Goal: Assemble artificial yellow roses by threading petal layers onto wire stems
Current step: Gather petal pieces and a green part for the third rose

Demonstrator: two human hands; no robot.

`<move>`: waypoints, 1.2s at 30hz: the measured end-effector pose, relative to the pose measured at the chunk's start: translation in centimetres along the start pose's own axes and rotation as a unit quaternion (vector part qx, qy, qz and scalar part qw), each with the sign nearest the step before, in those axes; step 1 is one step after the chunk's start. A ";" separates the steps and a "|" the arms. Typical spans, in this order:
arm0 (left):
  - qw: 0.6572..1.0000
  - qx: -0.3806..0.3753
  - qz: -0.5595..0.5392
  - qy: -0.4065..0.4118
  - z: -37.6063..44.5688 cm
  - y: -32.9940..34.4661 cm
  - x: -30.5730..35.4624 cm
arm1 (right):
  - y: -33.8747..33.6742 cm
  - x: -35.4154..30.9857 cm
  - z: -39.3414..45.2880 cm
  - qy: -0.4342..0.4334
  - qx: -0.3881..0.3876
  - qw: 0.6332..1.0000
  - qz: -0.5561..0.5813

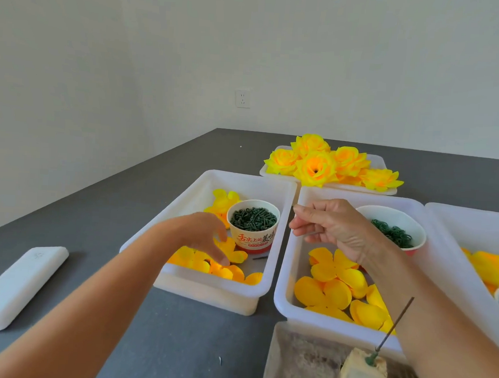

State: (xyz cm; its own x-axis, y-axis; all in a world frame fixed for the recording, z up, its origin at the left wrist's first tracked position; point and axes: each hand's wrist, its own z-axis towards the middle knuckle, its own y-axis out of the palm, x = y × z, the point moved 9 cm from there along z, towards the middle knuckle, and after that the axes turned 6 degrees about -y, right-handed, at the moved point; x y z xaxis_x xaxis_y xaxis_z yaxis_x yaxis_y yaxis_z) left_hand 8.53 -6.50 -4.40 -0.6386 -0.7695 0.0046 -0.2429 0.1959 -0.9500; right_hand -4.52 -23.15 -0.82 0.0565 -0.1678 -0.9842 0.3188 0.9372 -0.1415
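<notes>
**Yellow petals sorted in white tubs on a dark table**

Dark grey tabletop (175,324) runs back to a plain white wall carrying a single socket (243,99). Several white plastic tubs sit close together on it.

The left tub (207,288) holds loose yellow petal layers (193,258) along its near side, with more behind a printed paper cup (253,227). That cup stands upright inside the tub and is filled with short dark green tubular pieces (253,218). The left hand (207,233) reaches into this tub with its fingers spread and extended downward, fingertips touching the petals beside the cup; it grips nothing that can be seen.

Just beside it, the middle tub (288,279) contains larger orange-yellow petal layers (333,284) spread over its floor and a white bowl (398,218) toward the back holding small dark green rings (391,232). The right hand (330,226) hovers above this tub, fingers curled with thumb and fingertips drawn together in a narrow pinch; something thin seems to be held there, but it is too small to identify.

A third tub (459,231) at the right edge shows more yellow petals (489,267).

Behind these, a shallow white tray (378,163) is piled with finished yellow roses (317,166).

At the near edge, a clear tray (278,366) holds a pale foam block (362,377), and a thin wire stem (395,323) stands stuck in it, tilted to the right. A white rectangular device (17,285) lies on the table well to the left.
</notes>
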 end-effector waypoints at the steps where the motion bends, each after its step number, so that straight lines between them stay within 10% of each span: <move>1: 1.000 -0.009 -0.002 0.013 0.1 0.3 0.3 | -0.1 0.0 0.0 0.001 0.000 1.000 -0.001; 18: 0.980 0.124 -0.150 0.050 -1.2 -3.1 0.4 | 0.7 0.5 -0.2 -0.001 -0.031 0.998 -0.049; 29: 0.878 0.330 -0.346 0.021 -2.7 -6.8 -0.1 | 0.7 -0.8 0.3 -0.111 0.024 0.991 -0.064; 36: 0.861 0.329 -0.369 0.125 -3.2 -6.2 4.0 | 3.5 -2.0 0.5 -0.198 -0.009 0.966 -0.163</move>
State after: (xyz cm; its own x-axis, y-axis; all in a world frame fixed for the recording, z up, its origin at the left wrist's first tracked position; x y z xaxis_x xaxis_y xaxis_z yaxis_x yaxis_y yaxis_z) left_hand 5.19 -8.86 2.49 -0.6446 -0.3670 0.6707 -0.2362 -0.7387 -0.6313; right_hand -3.04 -19.72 0.70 0.3150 -0.5558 -0.7693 0.3649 0.8192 -0.4424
